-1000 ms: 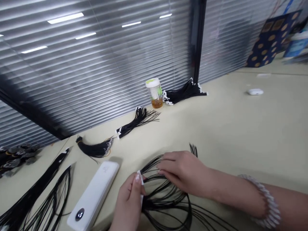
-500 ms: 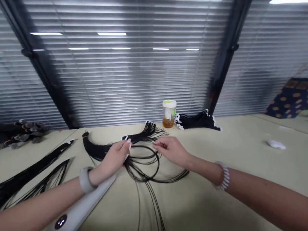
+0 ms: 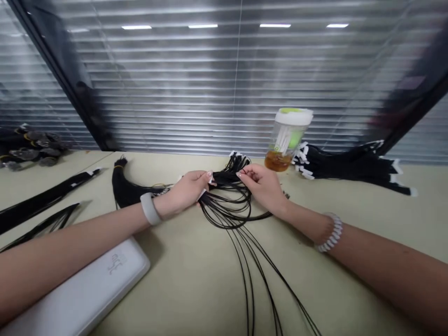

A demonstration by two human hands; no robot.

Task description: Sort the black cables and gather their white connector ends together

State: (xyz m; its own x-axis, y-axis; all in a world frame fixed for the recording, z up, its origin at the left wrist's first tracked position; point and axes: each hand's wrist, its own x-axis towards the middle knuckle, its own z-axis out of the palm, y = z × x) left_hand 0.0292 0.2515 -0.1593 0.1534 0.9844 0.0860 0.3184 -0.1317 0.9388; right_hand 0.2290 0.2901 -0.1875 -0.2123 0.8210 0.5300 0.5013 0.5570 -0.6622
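Observation:
My left hand (image 3: pixel 187 190) and my right hand (image 3: pixel 263 185) meet at the middle of the beige table (image 3: pixel 196 275). Both are closed on a loose bunch of thin black cords (image 3: pixel 229 205), which loops between them; its long ends trail toward me over the table. The left fingers pinch the white-tagged end of the bunch. Just behind my hands lies another small bundle of black cords (image 3: pixel 235 164) with white tags.
A clear jar with a white and green lid (image 3: pixel 287 139) holds amber liquid, behind my right hand. A large pile of tagged black cords (image 3: pixel 353 164) lies to its right. A tied black bundle (image 3: pixel 122 186), more cord strips (image 3: pixel 42 200) and a white flat case (image 3: pixel 84 294) are on the left.
My view has swung and closed in on the table. Both hands moved away from me with the cord bunch and came together just in front of the small tagged bundle.

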